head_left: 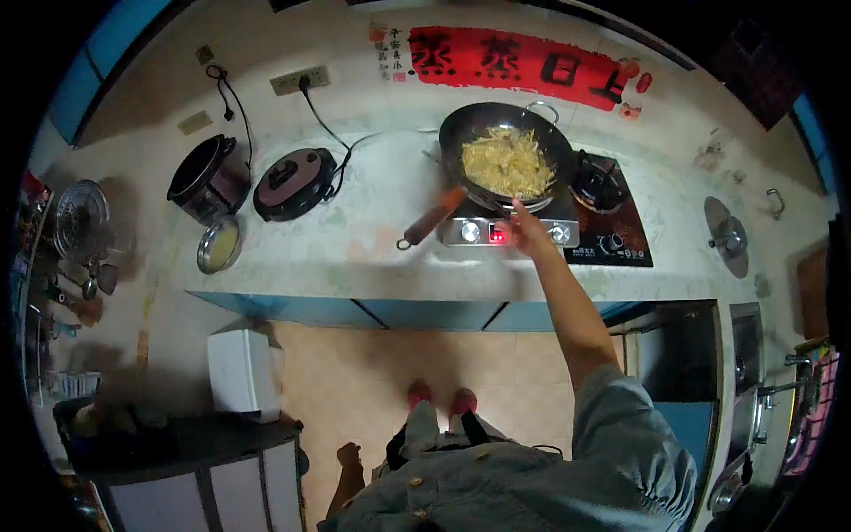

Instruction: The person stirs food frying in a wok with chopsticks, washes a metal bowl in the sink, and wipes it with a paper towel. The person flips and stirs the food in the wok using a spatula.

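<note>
A dark wok [452,142] holding shredded yellowish food [505,164] sits on an induction cooker [532,232] with two knobs and a lit red display. The wok's wooden handle [434,217] points toward the front left, with no hand on it. My right hand [529,232] is at the front rim of the wok, over the cooker's panel; its fingers are too small to tell whether they hold anything. My left hand [350,456] hangs low beside my body, away from the counter, with its fingers curled in and nothing seen in it.
A gas burner [601,191] stands right of the wok. On the left are an open cooker pot [208,182], its lid [295,183] with a cord, and a metal bowl [219,246]. A white bin [241,372] stands below, and a sink [746,355] lies at the right.
</note>
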`<control>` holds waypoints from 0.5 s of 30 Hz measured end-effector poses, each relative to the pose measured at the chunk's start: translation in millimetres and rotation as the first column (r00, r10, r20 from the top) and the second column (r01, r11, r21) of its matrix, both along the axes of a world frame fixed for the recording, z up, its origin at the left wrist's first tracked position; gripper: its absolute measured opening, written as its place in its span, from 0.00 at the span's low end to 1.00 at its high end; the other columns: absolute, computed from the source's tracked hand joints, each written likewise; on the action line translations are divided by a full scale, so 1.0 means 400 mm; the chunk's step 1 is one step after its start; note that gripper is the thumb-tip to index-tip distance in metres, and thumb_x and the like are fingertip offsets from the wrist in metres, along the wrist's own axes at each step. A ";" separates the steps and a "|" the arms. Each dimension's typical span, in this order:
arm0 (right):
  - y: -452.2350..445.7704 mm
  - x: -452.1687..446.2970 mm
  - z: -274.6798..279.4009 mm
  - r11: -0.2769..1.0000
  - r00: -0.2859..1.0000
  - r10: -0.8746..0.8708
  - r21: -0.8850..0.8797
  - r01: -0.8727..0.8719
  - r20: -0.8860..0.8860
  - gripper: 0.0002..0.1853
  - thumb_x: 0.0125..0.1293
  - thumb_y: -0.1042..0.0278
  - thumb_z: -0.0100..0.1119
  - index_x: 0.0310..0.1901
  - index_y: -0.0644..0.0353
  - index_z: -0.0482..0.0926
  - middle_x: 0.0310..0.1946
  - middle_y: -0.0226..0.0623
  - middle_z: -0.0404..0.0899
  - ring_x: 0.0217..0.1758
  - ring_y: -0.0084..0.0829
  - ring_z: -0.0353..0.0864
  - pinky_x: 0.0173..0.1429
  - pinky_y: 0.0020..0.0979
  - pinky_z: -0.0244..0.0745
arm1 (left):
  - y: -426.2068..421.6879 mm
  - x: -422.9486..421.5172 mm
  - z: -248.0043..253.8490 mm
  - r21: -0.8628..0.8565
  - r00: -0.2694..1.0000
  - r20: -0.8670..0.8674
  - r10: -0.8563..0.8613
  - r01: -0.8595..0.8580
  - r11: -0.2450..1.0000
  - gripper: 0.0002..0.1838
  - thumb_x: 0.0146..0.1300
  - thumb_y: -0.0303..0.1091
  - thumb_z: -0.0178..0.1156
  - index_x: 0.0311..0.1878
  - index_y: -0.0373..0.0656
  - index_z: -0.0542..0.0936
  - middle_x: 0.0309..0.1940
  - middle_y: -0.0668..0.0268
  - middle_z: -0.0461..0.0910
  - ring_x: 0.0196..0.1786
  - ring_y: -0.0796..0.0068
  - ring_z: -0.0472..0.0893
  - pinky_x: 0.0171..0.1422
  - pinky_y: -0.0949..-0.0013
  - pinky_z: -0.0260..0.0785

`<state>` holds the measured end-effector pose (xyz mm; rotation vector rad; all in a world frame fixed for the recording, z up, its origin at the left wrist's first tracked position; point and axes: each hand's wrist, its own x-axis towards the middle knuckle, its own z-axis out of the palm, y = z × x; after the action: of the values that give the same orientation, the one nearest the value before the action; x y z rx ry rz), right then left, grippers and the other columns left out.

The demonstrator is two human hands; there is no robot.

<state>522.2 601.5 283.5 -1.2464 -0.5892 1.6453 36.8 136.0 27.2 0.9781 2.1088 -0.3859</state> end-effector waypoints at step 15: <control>-0.117 -0.109 0.138 0.974 0.982 -0.138 0.161 0.158 -0.125 0.09 0.62 0.65 0.44 0.32 0.60 0.72 0.13 0.23 0.62 0.11 0.16 0.54 0.12 0.18 0.48 | 0.358 0.024 0.124 0.104 0.849 -0.074 -0.523 0.529 0.842 0.12 0.55 0.39 0.52 0.38 0.42 0.73 0.35 0.60 0.75 0.37 0.64 0.76 0.34 0.62 0.68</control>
<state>478.4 554.5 338.7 -1.0401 -0.5416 1.4972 46.3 279.4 76.9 1.6436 1.8871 -0.5568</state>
